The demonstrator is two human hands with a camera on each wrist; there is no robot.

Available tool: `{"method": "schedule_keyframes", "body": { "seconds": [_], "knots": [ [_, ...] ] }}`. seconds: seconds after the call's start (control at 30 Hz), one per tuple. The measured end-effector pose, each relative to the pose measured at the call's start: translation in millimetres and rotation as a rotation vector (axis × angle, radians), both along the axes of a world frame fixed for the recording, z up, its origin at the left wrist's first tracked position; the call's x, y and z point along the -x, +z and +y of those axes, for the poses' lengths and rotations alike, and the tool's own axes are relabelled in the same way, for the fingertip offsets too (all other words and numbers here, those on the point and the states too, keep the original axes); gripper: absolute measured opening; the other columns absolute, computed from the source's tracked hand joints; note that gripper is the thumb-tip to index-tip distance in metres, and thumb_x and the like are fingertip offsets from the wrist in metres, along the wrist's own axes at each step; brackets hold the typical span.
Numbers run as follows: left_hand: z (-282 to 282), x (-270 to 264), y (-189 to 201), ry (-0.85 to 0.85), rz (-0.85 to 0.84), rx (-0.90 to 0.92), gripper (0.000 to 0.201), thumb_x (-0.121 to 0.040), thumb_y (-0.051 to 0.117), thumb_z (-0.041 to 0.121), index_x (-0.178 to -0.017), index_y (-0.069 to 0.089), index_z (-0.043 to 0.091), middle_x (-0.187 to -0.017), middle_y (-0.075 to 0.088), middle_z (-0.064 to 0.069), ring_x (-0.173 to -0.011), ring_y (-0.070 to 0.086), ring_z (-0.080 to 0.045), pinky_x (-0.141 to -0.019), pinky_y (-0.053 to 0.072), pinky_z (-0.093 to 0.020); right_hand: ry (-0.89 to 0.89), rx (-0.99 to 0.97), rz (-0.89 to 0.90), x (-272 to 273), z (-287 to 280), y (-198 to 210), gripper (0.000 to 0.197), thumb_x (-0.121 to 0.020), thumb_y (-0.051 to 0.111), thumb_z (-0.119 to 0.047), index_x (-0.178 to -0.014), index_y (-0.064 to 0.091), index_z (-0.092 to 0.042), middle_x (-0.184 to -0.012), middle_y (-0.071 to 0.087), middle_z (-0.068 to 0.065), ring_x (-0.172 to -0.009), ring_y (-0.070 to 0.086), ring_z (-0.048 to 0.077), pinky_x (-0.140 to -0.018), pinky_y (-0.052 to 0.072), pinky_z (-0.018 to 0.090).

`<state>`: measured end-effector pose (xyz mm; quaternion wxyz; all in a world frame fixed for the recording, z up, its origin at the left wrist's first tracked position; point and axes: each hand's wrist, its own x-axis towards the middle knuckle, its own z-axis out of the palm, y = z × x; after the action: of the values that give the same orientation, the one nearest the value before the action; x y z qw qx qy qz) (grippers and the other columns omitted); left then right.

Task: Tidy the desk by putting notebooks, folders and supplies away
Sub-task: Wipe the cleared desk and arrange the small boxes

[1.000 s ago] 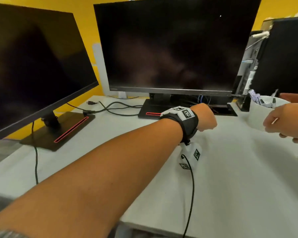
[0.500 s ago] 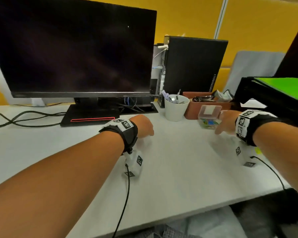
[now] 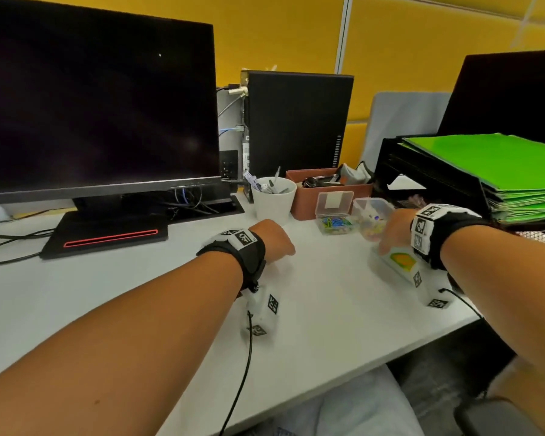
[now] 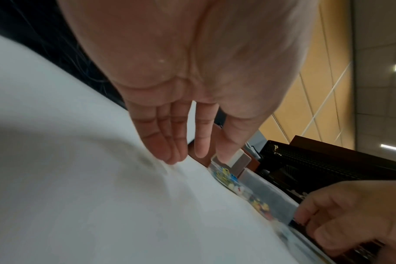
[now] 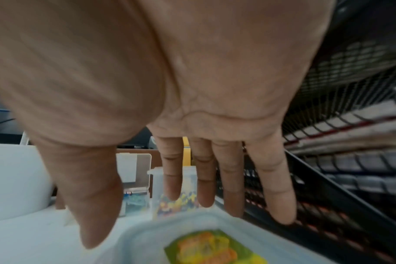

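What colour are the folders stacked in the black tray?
Bright green folders in the black tray; clearest in the head view.

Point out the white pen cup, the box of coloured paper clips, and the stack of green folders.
white pen cup (image 3: 274,201), head view, front wall of the cup.
box of coloured paper clips (image 3: 333,222), head view, clear front side.
stack of green folders (image 3: 497,158), head view, top cover.

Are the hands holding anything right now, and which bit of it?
No, nothing is held. The left hand hangs open over the desk. The right hand is open too, its straight fingers above a lidded box, not gripping it.
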<state>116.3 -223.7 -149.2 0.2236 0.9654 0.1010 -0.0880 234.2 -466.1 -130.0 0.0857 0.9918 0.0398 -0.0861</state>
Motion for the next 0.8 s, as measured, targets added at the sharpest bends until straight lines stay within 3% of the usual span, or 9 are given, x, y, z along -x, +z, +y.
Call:
{"method": "schedule_keyframes", "body": {
  "seconds": [0.1, 0.13, 0.2, 0.27, 0.37, 0.47, 0.57, 0.67, 0.8],
  "knots": [
    [-26, -13, -8, 0.020, 0.013, 0.185, 0.021, -0.095, 0.067, 0.029, -0.100, 0.072, 0.009, -0.103, 0.071, -0.005, -0.071, 0.068, -0.013, -0.054, 0.054, -0.021, -0.004, 0.001, 0.041, 6, -1, -11, 0.066, -0.081, 0.080, -0.050, -0.133, 0.061, -0.014, -0.103, 0.060, 0.001, -0.093, 0.061, 0.023, -0.087, 0.056, 0.034],
    [-36, -15, -10, 0.020, 0.018, 0.229, 0.022, -0.095, 0.067, 0.027, -0.105, 0.071, 0.008, -0.105, 0.071, -0.007, -0.073, 0.069, -0.015, -0.055, 0.056, -0.020, 0.001, -0.004, 0.043, 8, 1, -12, 0.061, -0.081, 0.079, -0.052, -0.127, 0.064, -0.014, -0.104, 0.060, 0.001, -0.093, 0.061, 0.023, -0.087, 0.056, 0.034],
    [-55, -20, -13, -0.019, 0.005, 0.250, 0.036, -0.096, 0.067, 0.024, -0.128, 0.066, 0.008, -0.125, 0.067, -0.010, -0.100, 0.071, -0.024, -0.085, 0.061, -0.032, 0.035, -0.025, 0.040, 5, 4, -15, 0.057, -0.080, 0.075, -0.057, -0.115, 0.068, -0.014, -0.094, 0.061, -0.001, -0.087, 0.062, 0.023, -0.081, 0.057, 0.034],
    [-70, -23, -14, -0.097, -0.026, 0.204, 0.053, -0.094, 0.068, 0.024, -0.146, 0.054, 0.021, -0.147, 0.054, -0.007, -0.128, 0.058, -0.028, -0.106, 0.050, -0.037, 0.037, -0.116, -0.003, 0, 2, -10, 0.043, -0.081, 0.075, -0.052, -0.097, 0.066, -0.013, -0.083, 0.061, 0.000, -0.077, 0.064, 0.022, -0.073, 0.057, 0.033],
    [-92, -29, -17, -0.261, -0.017, 0.157, 0.068, -0.094, 0.067, 0.020, -0.155, 0.040, 0.033, -0.162, 0.035, -0.003, -0.146, 0.039, -0.027, -0.117, 0.036, -0.034, -0.028, -0.349, -0.141, 1, -5, 4, 0.030, -0.085, 0.077, -0.032, -0.098, 0.058, -0.012, -0.093, 0.066, 0.008, -0.082, 0.070, 0.030, -0.075, 0.061, 0.041],
    [-119, -31, -14, -0.424, 0.029, 0.052, 0.066, -0.098, 0.063, 0.021, -0.156, 0.036, 0.035, -0.164, 0.031, -0.005, -0.149, 0.031, -0.028, -0.117, 0.026, -0.032, -0.032, -0.442, -0.127, -5, -15, 0, 0.049, -0.086, 0.077, -0.033, -0.126, 0.055, -0.015, -0.117, 0.063, 0.013, -0.098, 0.068, 0.035, -0.088, 0.060, 0.049],
    [-131, -28, -8, -0.511, 0.055, -0.043, 0.052, -0.105, 0.052, 0.030, -0.156, 0.039, 0.028, -0.163, 0.035, -0.001, -0.148, 0.031, -0.021, -0.114, 0.022, -0.024, -0.031, -0.443, -0.051, -1, -18, -9, 0.059, -0.087, 0.079, -0.037, -0.138, 0.058, -0.015, -0.134, 0.062, 0.012, -0.115, 0.065, 0.033, -0.097, 0.055, 0.041],
    [-117, -22, 3, -0.484, 0.049, -0.011, 0.043, -0.101, 0.059, 0.037, -0.143, 0.058, 0.027, -0.151, 0.052, 0.004, -0.137, 0.045, -0.016, -0.107, 0.032, -0.022, -0.036, -0.434, -0.079, 4, -24, -11, 0.045, -0.084, 0.080, -0.045, -0.110, 0.067, -0.010, -0.108, 0.072, 0.013, -0.099, 0.070, 0.032, -0.077, 0.055, 0.033],
    [-75, -13, 12, -0.409, 0.079, -0.055, 0.029, -0.088, 0.074, 0.047, -0.105, 0.077, 0.023, -0.111, 0.068, 0.004, -0.100, 0.058, -0.016, -0.075, 0.045, -0.023, -0.042, -0.354, -0.056, 10, -31, -9, 0.044, -0.067, 0.086, -0.045, -0.093, 0.067, -0.015, -0.083, 0.073, 0.007, -0.074, 0.071, 0.027, -0.064, 0.060, 0.032]
  ]
}}
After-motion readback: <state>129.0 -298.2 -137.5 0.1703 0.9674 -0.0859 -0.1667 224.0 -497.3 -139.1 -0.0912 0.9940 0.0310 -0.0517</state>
